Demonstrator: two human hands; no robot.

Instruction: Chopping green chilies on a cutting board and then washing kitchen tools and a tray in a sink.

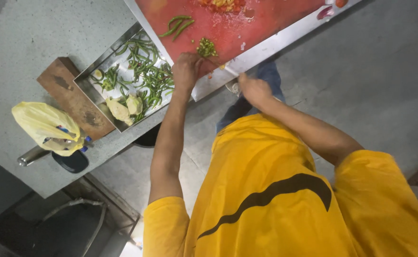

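The left hand (186,70) rests curled at the near edge of the flat red cutting board (261,24), fingers beside a small pile of chopped green chillies (207,47). The right hand (252,89), loosely closed, seems to grip something unclear below the steel table (266,47).

Red cutting board (266,24) cropped at top edge; knife perhaps hidden.

The person wears a bright yellow T-shirt (275,190) with short sleeves (164,223) that end above the elbows. A dark curved stripe (271,195) runs across the cloth, thin at one end and wide at the other. Both forearms are bare down to the fingers. Blue jeans (266,78) show below.
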